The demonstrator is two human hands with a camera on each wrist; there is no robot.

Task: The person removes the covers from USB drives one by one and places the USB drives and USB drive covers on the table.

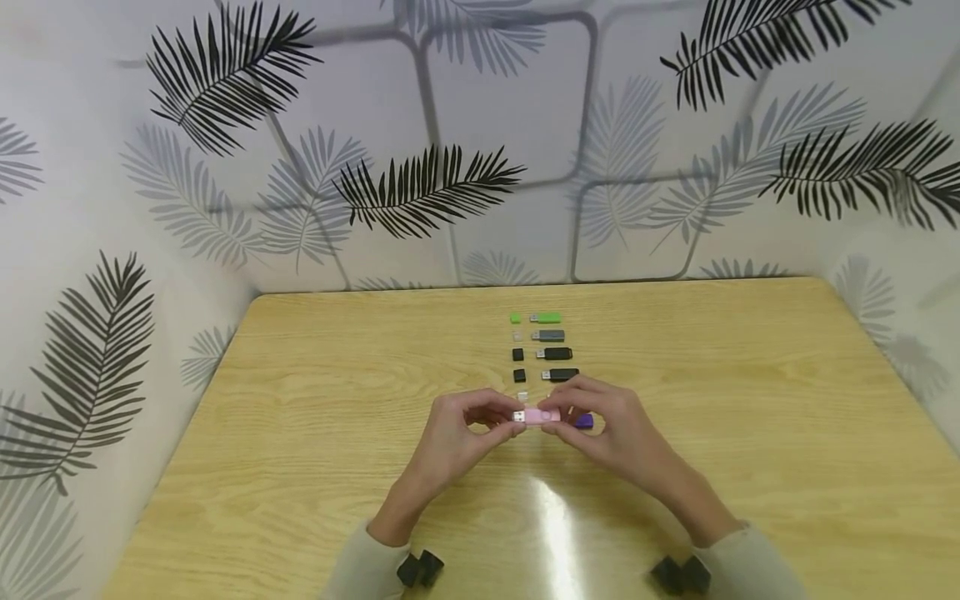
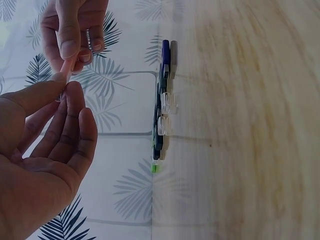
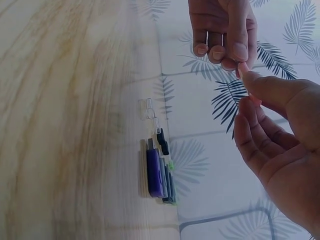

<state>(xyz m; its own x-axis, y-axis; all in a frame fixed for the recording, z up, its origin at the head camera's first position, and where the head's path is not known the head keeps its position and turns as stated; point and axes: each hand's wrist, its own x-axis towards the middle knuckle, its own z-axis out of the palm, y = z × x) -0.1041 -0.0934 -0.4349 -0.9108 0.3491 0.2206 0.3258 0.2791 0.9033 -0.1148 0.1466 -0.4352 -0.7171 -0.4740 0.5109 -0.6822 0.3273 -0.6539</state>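
Note:
Held up over the wooden table, a pink USB flash drive (image 1: 542,416) lies level between my two hands in the head view. At its metal plug end, the thumb and fingertips of my left hand (image 1: 452,435) pinch it. The thumb and forefinger of my right hand (image 1: 618,423) grip its pink body at the other end. A purple flash drive (image 1: 584,422) lies on the table, partly hidden behind the right hand. Just beyond the fingertips sits a small clear cap (image 1: 522,396). In the right wrist view the purple drive (image 3: 155,172) stands nearest in the row.
Beyond my hands lie a green flash drive (image 1: 547,317), a grey one (image 1: 550,336) and two dark ones (image 1: 557,353). To their left runs a column of caps: green (image 1: 515,318), clear (image 1: 517,337) and two black (image 1: 518,355). A leaf-patterned wall (image 1: 510,125) borders the table (image 1: 337,358).

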